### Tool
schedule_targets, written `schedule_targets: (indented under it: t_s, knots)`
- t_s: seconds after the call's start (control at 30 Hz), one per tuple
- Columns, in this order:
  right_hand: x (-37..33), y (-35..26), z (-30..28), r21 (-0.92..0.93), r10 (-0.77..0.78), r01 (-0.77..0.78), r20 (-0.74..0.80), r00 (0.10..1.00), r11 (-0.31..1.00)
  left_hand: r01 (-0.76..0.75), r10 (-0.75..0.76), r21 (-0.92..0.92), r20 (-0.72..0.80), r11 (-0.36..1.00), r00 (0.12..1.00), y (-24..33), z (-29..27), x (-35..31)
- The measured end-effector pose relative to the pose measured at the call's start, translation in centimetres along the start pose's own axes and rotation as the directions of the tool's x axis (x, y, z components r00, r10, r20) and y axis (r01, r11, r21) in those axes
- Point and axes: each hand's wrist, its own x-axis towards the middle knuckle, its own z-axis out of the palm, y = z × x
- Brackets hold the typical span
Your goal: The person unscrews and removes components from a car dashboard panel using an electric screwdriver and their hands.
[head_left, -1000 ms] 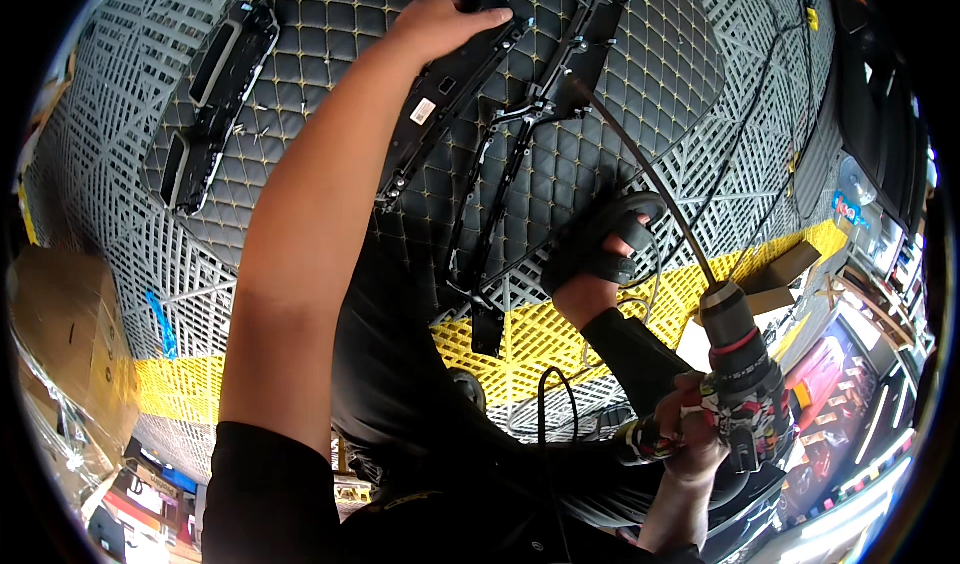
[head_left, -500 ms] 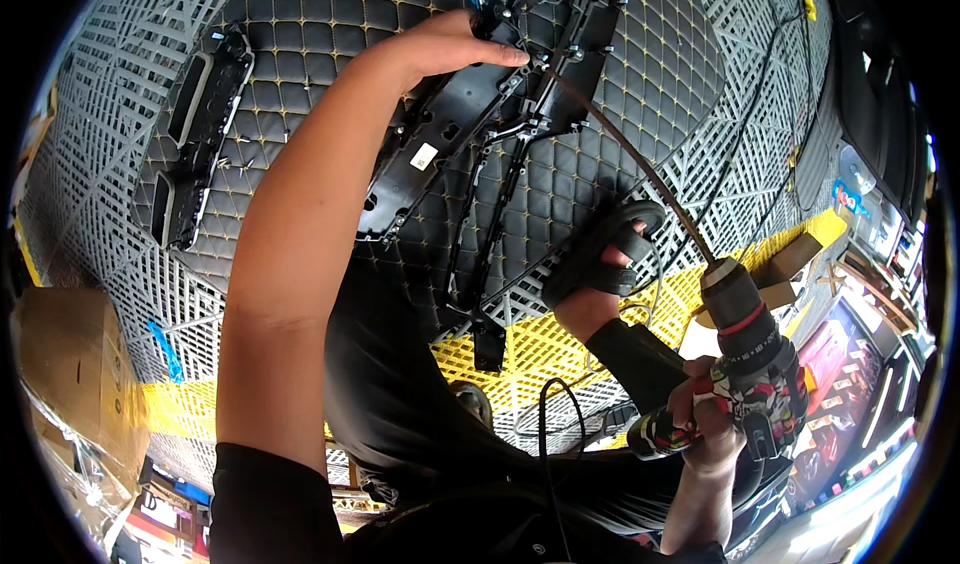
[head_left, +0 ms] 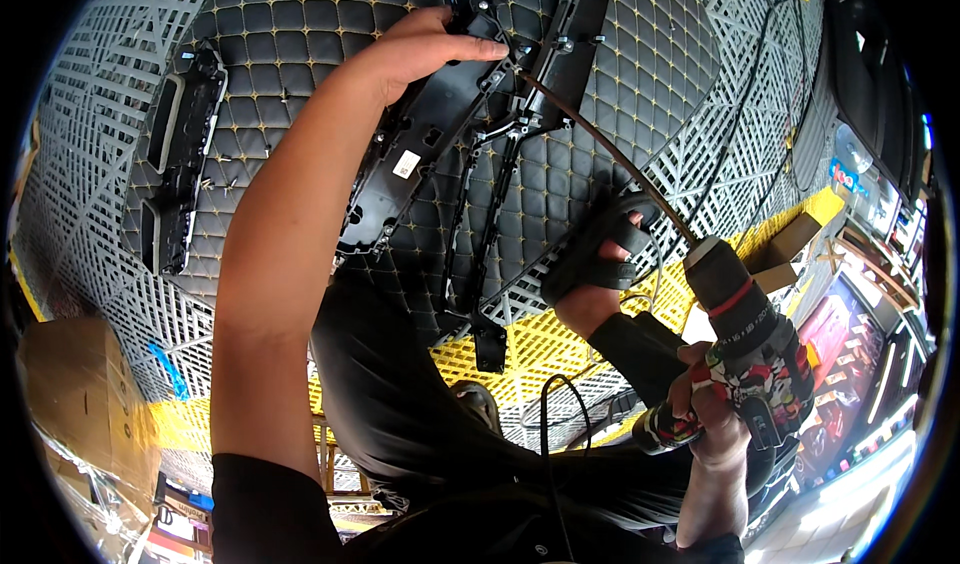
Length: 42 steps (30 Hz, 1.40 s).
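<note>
My left hand [head_left: 425, 54] grips the edge of a long black plastic trim panel [head_left: 437, 114], thumb on top and the other fingers partly hidden behind it. The panel has ribs, clips and a small white label. In my right hand [head_left: 712, 419] is a cordless drill [head_left: 755, 354] with a colourful patterned body. Its long thin driver bit [head_left: 610, 149] reaches up and left to the panel, the tip just beyond my left thumb. Whether the tip sits in a screw is too small to tell.
Underneath lies a black quilted mat [head_left: 650, 64] on grey and yellow grid flooring. A second black trim piece [head_left: 185, 159] rests at the left, with small loose screws [head_left: 228, 157] near it. Cardboard boxes [head_left: 80, 384] stand at lower left. Black cables [head_left: 745, 114] run along the right.
The panel, mat and left hand sit slightly further left in the picture, as the view has shifted. The drill has tilted a little; both hands keep their hold.
</note>
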Motion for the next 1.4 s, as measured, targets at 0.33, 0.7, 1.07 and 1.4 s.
schedule_targets:
  t_s: [0.33, 0.7, 1.07, 1.4]
  knots:
    - [0.6, -2.0, 0.9, -0.126, 0.03, -0.029, 0.004, 1.0, 0.992, -0.031, 0.031, 0.017, -0.01, 0.999, 0.999, -0.2, -0.1, 0.0]
    - [0.9, -5.1, 1.7, -0.19, 0.013, -0.012, 0.005, 1.0, 0.982, -0.088, 0.097, 0.161, -0.049, 0.983, 0.994, -0.5, 0.1, 0.0]
    - [-0.3, -7.3, 1.6, -0.264, 0.029, -0.033, -0.018, 0.999, 0.964, -0.019, 0.019, 0.037, -0.008, 0.999, 1.0, -0.7, -0.3, 0.0]
    - [-0.8, -8.0, 0.8, -0.291, 0.043, -0.052, -0.038, 0.998, 0.955, -0.023, 0.025, 0.085, -0.021, 0.996, 0.999, -1.2, -0.5, 0.7]
